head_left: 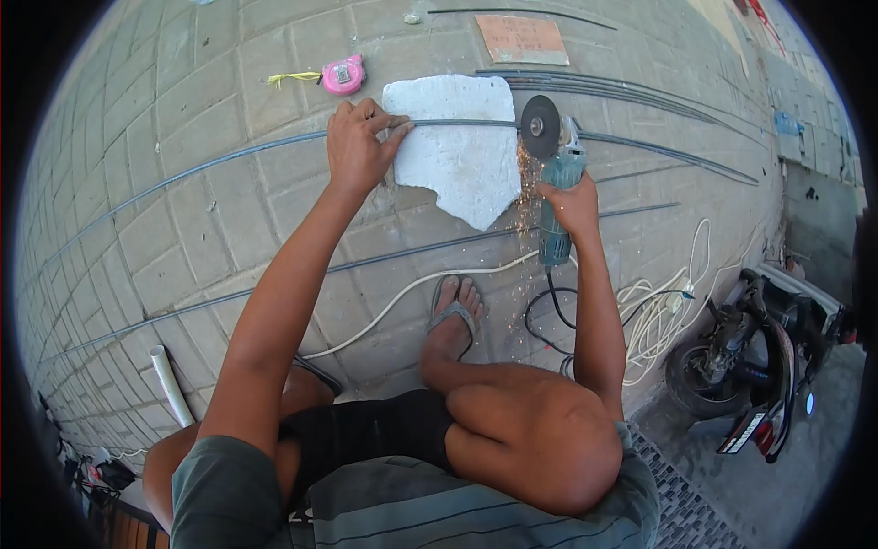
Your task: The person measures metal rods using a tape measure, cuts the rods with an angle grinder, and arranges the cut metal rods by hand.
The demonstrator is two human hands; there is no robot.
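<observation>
My left hand (363, 148) is closed on a long thin metal rod (229, 156) at the left edge of a white foam slab (457, 165). The rod runs across the slab. My right hand (574, 205) grips the body of a green angle grinder (561, 168), held upright in the view. Its dark disc (540, 127) meets the rod just beyond the slab's right edge. Orange sparks (526, 192) spray down from the disc towards my foot. The exact contact point is hidden behind the disc.
A pink tape measure (343, 75) and a piece of cardboard (521, 40) lie beyond the slab. More rods (622, 90) lie at right. A white cable (654, 316) is coiled near a parked motorbike (745, 366). A white pipe (171, 384) lies lower left.
</observation>
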